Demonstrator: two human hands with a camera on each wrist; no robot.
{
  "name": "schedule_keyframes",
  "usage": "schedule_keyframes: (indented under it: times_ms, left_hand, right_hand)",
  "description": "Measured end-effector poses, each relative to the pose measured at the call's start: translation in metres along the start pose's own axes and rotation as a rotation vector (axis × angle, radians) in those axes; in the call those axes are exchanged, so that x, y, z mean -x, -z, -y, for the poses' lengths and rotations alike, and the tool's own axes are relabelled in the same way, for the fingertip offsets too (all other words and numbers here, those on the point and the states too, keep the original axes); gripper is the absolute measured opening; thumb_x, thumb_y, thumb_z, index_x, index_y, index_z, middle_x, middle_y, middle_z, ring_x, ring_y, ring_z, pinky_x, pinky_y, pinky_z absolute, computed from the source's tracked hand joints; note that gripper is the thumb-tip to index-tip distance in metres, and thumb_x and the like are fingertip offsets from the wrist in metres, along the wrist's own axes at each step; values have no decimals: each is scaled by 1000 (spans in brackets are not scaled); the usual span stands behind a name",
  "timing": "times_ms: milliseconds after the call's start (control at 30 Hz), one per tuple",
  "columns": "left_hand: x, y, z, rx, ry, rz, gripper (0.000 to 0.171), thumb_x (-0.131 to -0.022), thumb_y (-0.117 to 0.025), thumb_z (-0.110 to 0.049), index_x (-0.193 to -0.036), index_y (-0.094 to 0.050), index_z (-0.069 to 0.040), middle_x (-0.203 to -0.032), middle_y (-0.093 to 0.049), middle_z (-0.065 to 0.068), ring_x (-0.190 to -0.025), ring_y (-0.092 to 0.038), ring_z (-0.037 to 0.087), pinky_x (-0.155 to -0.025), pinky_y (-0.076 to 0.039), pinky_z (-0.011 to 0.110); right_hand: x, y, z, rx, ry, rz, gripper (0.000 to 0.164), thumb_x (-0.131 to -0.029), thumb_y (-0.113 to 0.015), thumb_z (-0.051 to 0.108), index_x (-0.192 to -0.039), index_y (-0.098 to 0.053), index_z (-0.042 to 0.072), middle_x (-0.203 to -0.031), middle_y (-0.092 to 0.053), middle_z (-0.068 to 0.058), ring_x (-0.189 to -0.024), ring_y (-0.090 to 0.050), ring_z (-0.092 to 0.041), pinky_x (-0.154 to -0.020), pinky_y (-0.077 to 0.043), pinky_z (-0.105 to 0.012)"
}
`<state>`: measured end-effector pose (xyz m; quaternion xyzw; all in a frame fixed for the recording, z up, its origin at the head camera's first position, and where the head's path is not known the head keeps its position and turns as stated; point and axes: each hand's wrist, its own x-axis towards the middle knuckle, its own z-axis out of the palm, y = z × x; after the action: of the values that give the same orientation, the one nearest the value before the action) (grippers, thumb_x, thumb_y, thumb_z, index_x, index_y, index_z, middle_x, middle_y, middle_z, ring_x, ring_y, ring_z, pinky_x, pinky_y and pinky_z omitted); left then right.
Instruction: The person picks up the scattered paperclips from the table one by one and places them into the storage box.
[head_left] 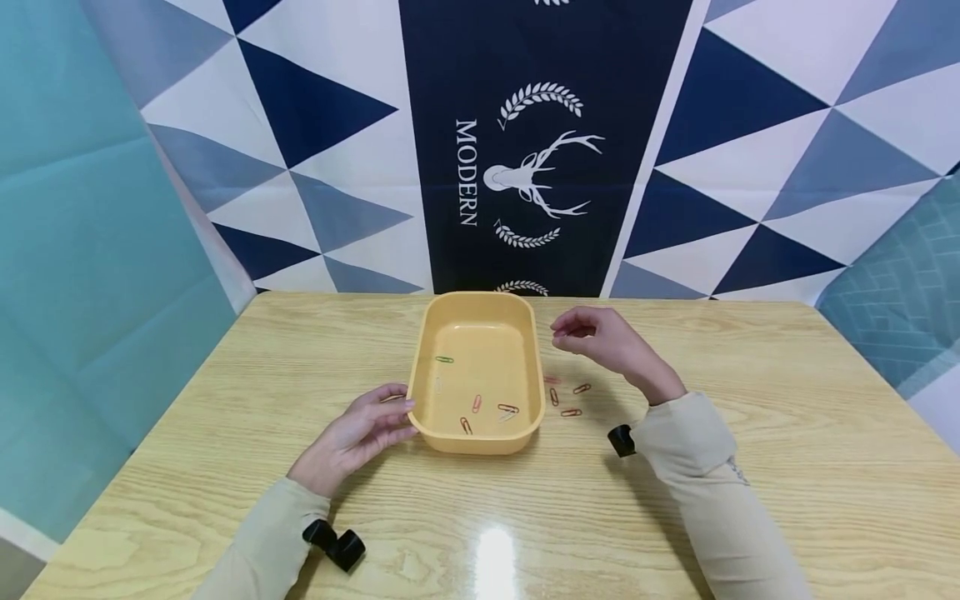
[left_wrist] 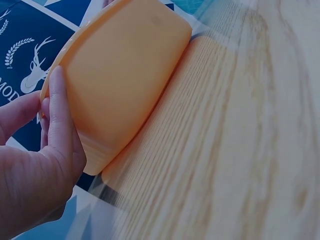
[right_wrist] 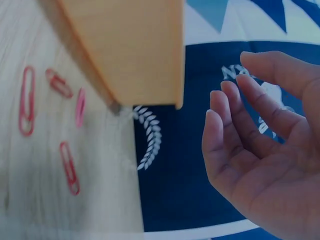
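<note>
A yellow plastic tray [head_left: 480, 342] stands on the table with several paper clips in it, among them a green one [head_left: 444, 360], a pink one [head_left: 476, 404] and red ones. My left hand [head_left: 363, 429] grips its left rim near the front corner, fingers along the outer wall [left_wrist: 120, 75] and the thumb at the rim. To the right of the tray, my right hand [head_left: 611, 337] hovers with loosely bent fingers [right_wrist: 225, 115] and nothing between them. Below it lie red paper clips [head_left: 572, 412] and a pink paper clip [right_wrist: 80, 107], close beside the tray.
The wooden table [head_left: 300, 342] ends at the back against a patterned cloth [head_left: 330, 108] with a dark printed panel [head_left: 450, 67]. Teal cloth [head_left: 75, 250] hangs at the left side. Light glares on the front of the table.
</note>
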<state>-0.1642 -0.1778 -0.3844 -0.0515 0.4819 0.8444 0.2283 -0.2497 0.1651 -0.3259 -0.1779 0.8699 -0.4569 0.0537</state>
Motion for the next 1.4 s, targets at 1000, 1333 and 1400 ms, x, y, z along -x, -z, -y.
schedule_keyframes:
  times_ms: [1000, 1333, 1400]
  left_hand:
    - [0, 1, 1, 66, 15, 9, 41, -96, -51, 5, -130, -29, 3, -112, -52, 21, -95, -63, 24, -88, -55, 32]
    - [0, 1, 1, 87, 24, 0, 41, -96, -51, 5, -131, -28, 2, -112, -52, 21, -96, -63, 25, -90, -54, 33]
    - [0, 1, 1, 79, 21, -1, 41, -96, -51, 5, -131, -29, 2, -112, -52, 21, -96, -63, 25, -89, -54, 33]
  right_hand:
    - [5, 3, -45, 230, -190, 149, 39, -83, -76, 24, -104, -60, -4, -95, -60, -12, -87, -54, -25, -76, -47, -36]
    - [6, -2, -45, 377, -190, 153, 38, -77, -81, 21, -97, -58, -3, -87, -56, -9, -79, -51, -23, -72, -46, -35]
    - [6, -4, -45, 396, -174, 142, 36, -76, -81, 19, -93, -58, -2, -84, -56, -8, -77, -51, -23, -70, -46, -34]
